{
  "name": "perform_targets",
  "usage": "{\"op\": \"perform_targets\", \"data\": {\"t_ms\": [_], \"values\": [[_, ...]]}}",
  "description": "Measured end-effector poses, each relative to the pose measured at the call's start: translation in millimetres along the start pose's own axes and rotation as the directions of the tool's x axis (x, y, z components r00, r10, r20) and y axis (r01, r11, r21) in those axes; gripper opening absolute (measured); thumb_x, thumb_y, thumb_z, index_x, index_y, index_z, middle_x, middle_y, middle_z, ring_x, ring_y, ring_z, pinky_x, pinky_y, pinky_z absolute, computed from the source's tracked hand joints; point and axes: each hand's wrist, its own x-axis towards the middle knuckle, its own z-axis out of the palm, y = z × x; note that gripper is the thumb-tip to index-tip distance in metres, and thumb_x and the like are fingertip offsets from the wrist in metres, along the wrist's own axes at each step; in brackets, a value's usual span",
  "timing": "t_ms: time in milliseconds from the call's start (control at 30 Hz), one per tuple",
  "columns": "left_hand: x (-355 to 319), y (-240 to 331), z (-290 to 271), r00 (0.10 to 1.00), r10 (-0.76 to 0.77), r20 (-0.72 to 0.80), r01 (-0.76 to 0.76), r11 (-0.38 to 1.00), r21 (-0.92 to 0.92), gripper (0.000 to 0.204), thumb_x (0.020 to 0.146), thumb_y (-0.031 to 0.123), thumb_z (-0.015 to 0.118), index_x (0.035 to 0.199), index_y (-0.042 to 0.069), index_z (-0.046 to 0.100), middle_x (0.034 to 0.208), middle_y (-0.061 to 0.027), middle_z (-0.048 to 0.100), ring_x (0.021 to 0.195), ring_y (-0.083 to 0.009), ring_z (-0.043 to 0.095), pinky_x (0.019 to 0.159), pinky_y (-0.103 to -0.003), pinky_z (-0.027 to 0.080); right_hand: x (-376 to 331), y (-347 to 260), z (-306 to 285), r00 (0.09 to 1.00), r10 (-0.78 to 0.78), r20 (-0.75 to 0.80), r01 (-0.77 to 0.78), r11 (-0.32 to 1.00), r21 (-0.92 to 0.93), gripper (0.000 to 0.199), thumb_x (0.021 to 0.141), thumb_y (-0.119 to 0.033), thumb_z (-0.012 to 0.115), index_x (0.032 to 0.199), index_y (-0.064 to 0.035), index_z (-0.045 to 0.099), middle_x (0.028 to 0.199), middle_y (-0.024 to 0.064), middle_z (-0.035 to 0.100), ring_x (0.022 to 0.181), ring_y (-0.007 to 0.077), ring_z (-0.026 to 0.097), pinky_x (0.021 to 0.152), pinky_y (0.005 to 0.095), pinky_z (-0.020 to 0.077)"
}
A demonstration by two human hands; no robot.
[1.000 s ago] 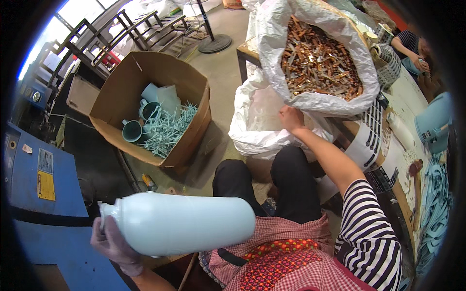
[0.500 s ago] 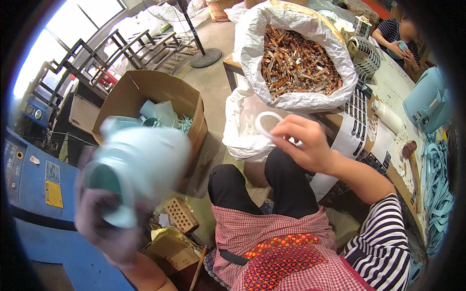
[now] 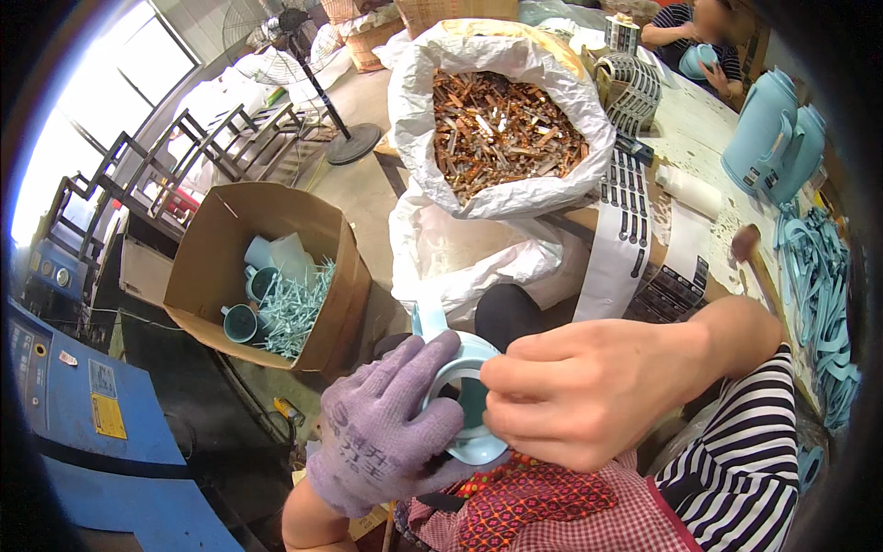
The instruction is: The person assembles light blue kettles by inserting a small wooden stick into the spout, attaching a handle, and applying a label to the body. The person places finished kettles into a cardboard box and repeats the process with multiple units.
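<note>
In front of my lap is a light blue plastic jug body (image 3: 476, 348), its round mouth turned toward me. My left hand (image 3: 391, 419), in a purple knit glove, is closed around its side. At the mouth's right edge is my bare right hand (image 3: 589, 391), fingers curled together in a pinch. Those fingertips hide whatever lies between them. A white ring is not clearly visible now. Part of the jug's body is covered by both hands.
Left of me stands a cardboard box (image 3: 267, 198) with light blue parts and thin scraps. Ahead is a white sack (image 3: 414, 120) of brown scrap pieces. The right-hand table (image 3: 676, 110) bears label sheets, a hammer (image 3: 750, 247), blue jugs (image 3: 762, 138) and blue strips (image 3: 814, 304). Another person (image 3: 694, 41) works beyond.
The jug has come from the left to above my lap in my left hand. My right hand, which held up a white ring, has come down to the jug's mouth.
</note>
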Motion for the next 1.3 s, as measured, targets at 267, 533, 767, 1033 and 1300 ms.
{"op": "perform_targets", "data": {"t_ms": [267,533,767,1033,1300], "values": [[8,0,18,0.998,0.014,0.061,-0.002,0.981,-0.194,0.042,0.07,0.043,0.08,0.088,0.007,0.065,0.129,-0.0196,0.065,0.111,-0.0443,0.068,0.086,-0.047,0.057,4,5,10,0.967,0.214,0.142,-0.248,0.921,0.3,0.017,0.066,-0.021,0.068,0.061,-0.0052,0.064,0.068,0.0066,0.064,0.077,0.0217,0.062,0.063,0.0351,0.0544],[9,-19,10,0.984,0.071,-0.166,-0.119,0.946,-0.3,0.04,0.065,0.041,0.084,0.075,0.01,0.062,0.119,-0.0217,0.068,0.103,-0.0422,0.071,0.081,-0.049,0.059,-24,44,-19,0.932,0.363,0.013,-0.231,0.564,0.793,0.015,0.085,-0.01,0.069,0.095,0.0007,0.075,0.083,0.0094,0.071,0.088,0.0224,0.068,0.078,0.0346,0.0527],[-113,-64,28,0.845,-0.512,0.155,0.35,0.31,-0.884,0.085,0.081,0.064,0.075,0.132,0.001,0.051,0.138,-0.0243,0.056,0.121,-0.0347,0.062,0.104,-0.051,0.05,-161,235,70,0.175,0.968,-0.179,-0.965,0.133,-0.224,0.018,0.091,-0.016,0.067,0.102,-0.0097,0.078,0.11,0.0116,0.072,0.109,0.0277,0.066,0.093,0.0424,0.0543],[-128,4,84,0.715,-0.697,-0.054,0.681,0.711,-0.176,0.05,0.073,0.033,0.086,0.112,0.004,0.072,0.091,-0.0134,0.07,0.082,-0.0325,0.068,0.074,-0.041,0.054,-201,280,95,0.327,0.897,-0.299,-0.896,0.193,-0.4,0.007,0.084,-0.013,0.074,0.089,-0.0106,0.077,0.09,0.0073,0.069,0.098,0.0269,0.065,0.085,0.0445,0.0538],[-92,-2,118,0.898,-0.437,-0.056,0.408,0.873,-0.268,0.067,0.065,0.022,0.091,0.124,0.002,0.065,0.114,-0.0147,0.069,0.093,-0.032,0.067,0.085,-0.042,0.055,-71,87,124,0.718,0.695,0.026,-0.639,0.645,0.42,0.014,0.095,-0.01,0.067,0.103,0.0001,0.073,0.083,0.0121,0.063,0.076,0.0247,0.061,0.075,0.0357,0.0496]]}}
